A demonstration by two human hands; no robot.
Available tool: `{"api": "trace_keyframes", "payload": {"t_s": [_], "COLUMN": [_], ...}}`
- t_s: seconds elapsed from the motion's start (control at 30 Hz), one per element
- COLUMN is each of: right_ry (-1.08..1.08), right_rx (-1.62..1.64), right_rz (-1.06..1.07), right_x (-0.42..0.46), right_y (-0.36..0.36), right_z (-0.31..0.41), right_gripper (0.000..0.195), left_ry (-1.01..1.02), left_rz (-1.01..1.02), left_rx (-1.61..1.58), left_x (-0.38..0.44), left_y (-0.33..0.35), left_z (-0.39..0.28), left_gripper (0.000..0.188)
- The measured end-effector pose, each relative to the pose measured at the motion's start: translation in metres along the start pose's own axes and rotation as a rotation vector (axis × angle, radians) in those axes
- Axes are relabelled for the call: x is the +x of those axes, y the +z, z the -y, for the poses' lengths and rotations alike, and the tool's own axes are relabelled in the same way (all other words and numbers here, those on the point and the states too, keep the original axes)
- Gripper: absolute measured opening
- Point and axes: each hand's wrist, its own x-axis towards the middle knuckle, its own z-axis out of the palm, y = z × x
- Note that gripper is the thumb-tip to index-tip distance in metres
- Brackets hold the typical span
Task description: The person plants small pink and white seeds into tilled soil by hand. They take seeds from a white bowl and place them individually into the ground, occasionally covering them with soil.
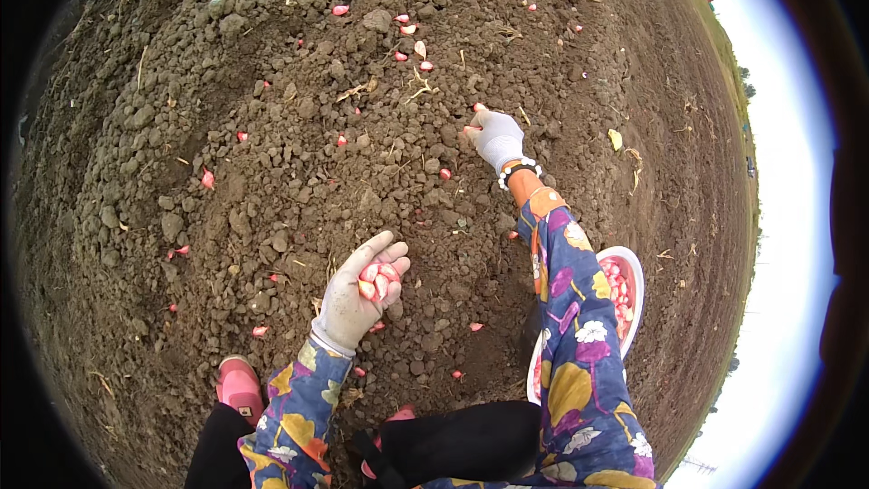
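In my gloved left hand point(346, 316), palm up and fingers curled, lies a small heap of pink garlic cloves point(379, 280). It is just above the soil, in front of my body. My right hand point(499, 137), also gloved and with a beaded bracelet at the wrist, reaches farther out and low over the loose soil point(380, 197). A pink garlic clove point(479, 107) shows at its curled fingers, which partly hide what they grip. More cloves lie apart on the soil, one of them a clove point(445, 174) to the left of the right wrist.
A white container point(635, 272) of pink cloves stands beside my right forearm, partly covered by the sleeve. My pink left shoe point(239, 387) rests on the soil near scattered cloves. Farther out, cloves point(421, 49) lie in rough rows among clods and dry stalks point(421, 86).
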Motion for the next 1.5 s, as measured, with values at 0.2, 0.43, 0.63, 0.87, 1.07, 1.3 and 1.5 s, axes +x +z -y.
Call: {"api": "trace_keyframes", "payload": {"t_s": [0.2,0.43,0.63,0.87,1.07,1.3,1.5], "right_ry": [0.064,-0.237,-0.03,-0.373,-0.857,-0.683,-0.31], "right_rx": [-0.386,-0.562,-0.425,0.017,0.012,0.085,0.679], "right_rz": [0.091,0.355,0.064,-0.001,0.123,0.253,0.4], "right_x": [0.053,0.055,0.032,-0.048,-0.151,-0.164,-0.159], "right_y": [0.05,0.07,0.052,-0.015,-0.028,0.005,-0.005], "right_z": [-0.007,-0.007,-0.003,0.042,0.135,0.145,0.164], "right_gripper": [0.019,0.016,0.014,0.021,0.017,0.019,0.025], "left_ry": [0.046,0.041,0.054,0.098,0.198,0.135,0.089], "left_rz": [0.106,0.172,0.221,0.234,0.147,0.074,0.237], "left_rx": [-0.136,-0.112,-0.16,-0.21,-0.257,-0.256,-0.109], "left_x": [-0.009,0.015,0.021,0.017,0.007,0.012,0.02], "left_y": [-0.02,-0.012,0.008,-0.008,-0.005,-0.012,-0.012], "left_z": [-0.001,-0.003,0.006,0.002,-0.02,-0.019,-0.051], "left_gripper": [0.039,0.046,0.058,0.059,0.056,0.05,0.046]}}
